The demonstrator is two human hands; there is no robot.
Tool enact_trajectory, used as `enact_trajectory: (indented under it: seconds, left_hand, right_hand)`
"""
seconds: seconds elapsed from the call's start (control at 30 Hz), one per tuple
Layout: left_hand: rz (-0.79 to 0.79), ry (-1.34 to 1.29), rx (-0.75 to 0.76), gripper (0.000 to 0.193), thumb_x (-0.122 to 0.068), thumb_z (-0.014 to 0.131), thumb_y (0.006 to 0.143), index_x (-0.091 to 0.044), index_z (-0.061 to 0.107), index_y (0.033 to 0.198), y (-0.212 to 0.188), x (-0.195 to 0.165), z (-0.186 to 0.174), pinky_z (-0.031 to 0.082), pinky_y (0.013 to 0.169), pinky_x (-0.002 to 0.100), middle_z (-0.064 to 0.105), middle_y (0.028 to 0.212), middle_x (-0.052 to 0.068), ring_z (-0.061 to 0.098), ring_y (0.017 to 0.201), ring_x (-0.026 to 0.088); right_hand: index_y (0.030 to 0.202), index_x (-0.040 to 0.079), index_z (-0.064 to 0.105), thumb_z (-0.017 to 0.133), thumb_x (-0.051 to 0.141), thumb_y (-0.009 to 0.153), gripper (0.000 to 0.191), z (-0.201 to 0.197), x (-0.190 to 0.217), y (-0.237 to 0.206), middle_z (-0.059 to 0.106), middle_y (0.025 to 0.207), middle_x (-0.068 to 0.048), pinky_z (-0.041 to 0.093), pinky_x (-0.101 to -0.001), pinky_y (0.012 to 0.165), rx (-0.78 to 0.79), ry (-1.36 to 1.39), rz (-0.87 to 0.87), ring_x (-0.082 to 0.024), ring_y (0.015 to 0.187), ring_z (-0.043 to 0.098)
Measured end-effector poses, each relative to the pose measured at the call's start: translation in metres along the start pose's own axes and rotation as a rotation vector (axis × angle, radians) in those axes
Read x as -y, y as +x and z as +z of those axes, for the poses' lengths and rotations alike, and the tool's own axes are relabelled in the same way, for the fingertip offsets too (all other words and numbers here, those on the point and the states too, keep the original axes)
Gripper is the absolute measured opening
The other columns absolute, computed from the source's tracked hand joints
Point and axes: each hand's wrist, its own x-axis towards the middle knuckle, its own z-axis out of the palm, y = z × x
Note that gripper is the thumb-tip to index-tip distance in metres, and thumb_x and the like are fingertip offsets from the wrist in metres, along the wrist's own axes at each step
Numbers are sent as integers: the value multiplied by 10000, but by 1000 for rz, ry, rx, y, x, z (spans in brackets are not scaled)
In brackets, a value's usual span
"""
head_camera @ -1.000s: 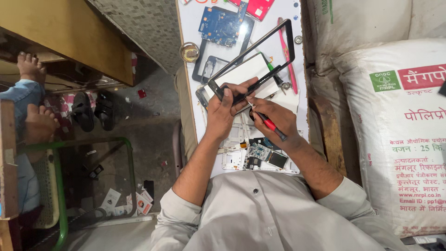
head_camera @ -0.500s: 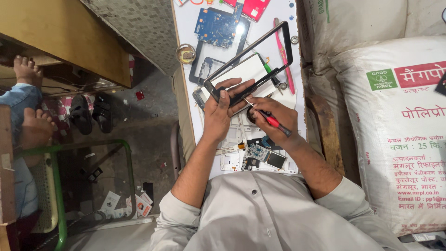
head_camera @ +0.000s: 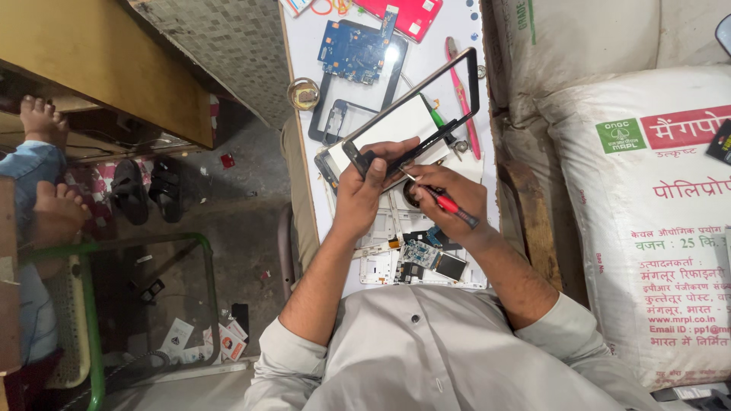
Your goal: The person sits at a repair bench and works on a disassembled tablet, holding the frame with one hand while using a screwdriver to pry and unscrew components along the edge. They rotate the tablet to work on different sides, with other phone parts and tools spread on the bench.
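My left hand (head_camera: 371,188) grips the near end of a black tablet screen frame (head_camera: 415,114), which it holds tilted above the white worktop (head_camera: 304,46). My right hand (head_camera: 445,194) holds a red-handled screwdriver (head_camera: 445,202), and the tool's metal tip touches the frame's lower edge beside my left fingers. Under the frame lies a second black bezel (head_camera: 327,114) with a blue circuit board (head_camera: 354,52) on it. Closer to my body sit a white tablet back shell (head_camera: 396,262) and a small blue board (head_camera: 419,255).
A pink tool (head_camera: 462,103) and a green-handled tool (head_camera: 434,116) lie on the worktop, with a red case (head_camera: 411,14) at its far end and a round metal ring (head_camera: 303,93) at its left edge. White sacks (head_camera: 655,205) stand on the right. Another person's bare feet (head_camera: 42,167) and sandals (head_camera: 145,190) are at left.
The screwdriver tip has shifted left along the frame's lower edge toward my left fingers. My left hand keeps its hold on the frame, which stays tilted.
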Motion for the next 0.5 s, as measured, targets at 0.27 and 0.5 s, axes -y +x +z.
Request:
enact_trajectory:
  seconds: [0.27,0.5]
  left_hand:
    - [55,113,37,331,-234,538,1116,0,623,1334,3,-3,2,529,1137,391,588,1502,171,583,1389,264]
    - [35,256,6,293,-145,509,1106,-16,653,1326,3,-6,3,537,1102,364,619,1486,128,608,1356,234]
  right_hand:
    - [1108,-12,618,704,-58,933,201,3,10,7,731,1190,-180,625,-296,834,-40,-222,-34,-214,979,759]
    - [1102,-17,624,712,-59,928,199,4,9,8,727,1177,-180,621,-300,848,-62,-268,-67,-230,1007,759]
